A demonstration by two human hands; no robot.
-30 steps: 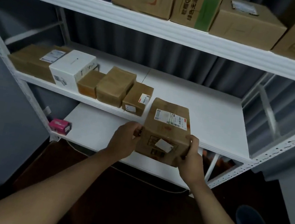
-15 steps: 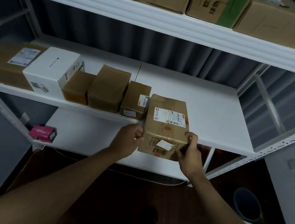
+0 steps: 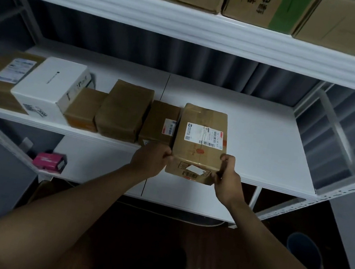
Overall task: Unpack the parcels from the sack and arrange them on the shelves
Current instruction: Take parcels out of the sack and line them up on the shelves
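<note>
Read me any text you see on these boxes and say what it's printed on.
"3000": front of the white cardboard box on the middle shelf.
"软" and "绿色": cropped print on the green-striped brown carton on the top shelf.
Shipping label on the brown parcel in the hands: too small to read.

I can read very little here. On the top shelf, the carton with a green stripe (image 3: 261, 6) carries large dark Chinese characters; I make out 软 and 绿色, the rest cut off by the frame edge. The white box (image 3: 49, 87) shows "3000" by a small code on its near face. The parcel (image 3: 199, 142) in my hands bears a white shipping label (image 3: 204, 135) with barcodes, its print too small to read. The label (image 3: 169, 127) on the small box next to it is also unreadable.
</note>
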